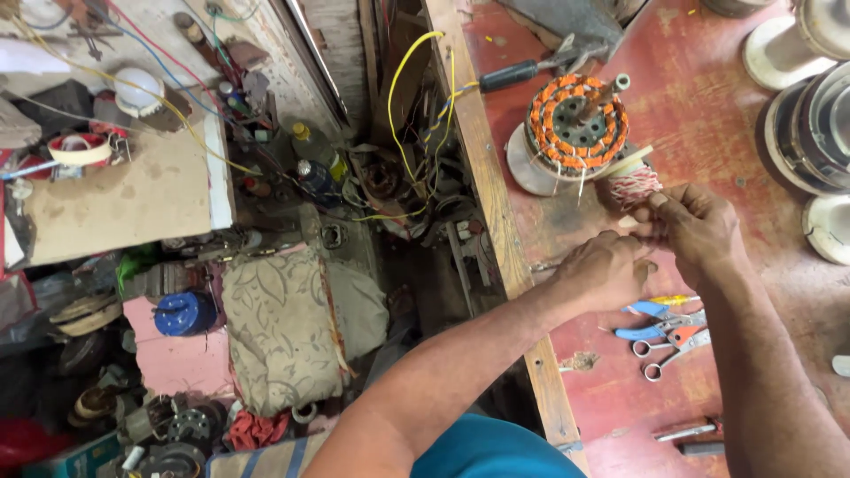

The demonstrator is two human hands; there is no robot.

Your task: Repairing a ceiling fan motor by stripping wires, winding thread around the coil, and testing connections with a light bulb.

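Observation:
A round motor stator [577,121] wound with orange copper coils sits on a pale disc on the red workbench [691,115]. Just below it lies a small spool of red-and-white thread [634,185]. My right hand [695,226] has its fingers closed at that spool, pinching the thread. My left hand [602,268] is closed beside it, fingertips meeting the right hand's; what it holds is hidden. Both forearms reach in from the bottom of the head view.
Blue-handled pliers [660,310] and scissors [673,350] lie on the bench under my wrists. A screwdriver [522,71] lies behind the stator. Round white fan housings [815,115] stand at right. The floor at left is crowded with motor parts, wires, bottles and a cloth cushion [282,327].

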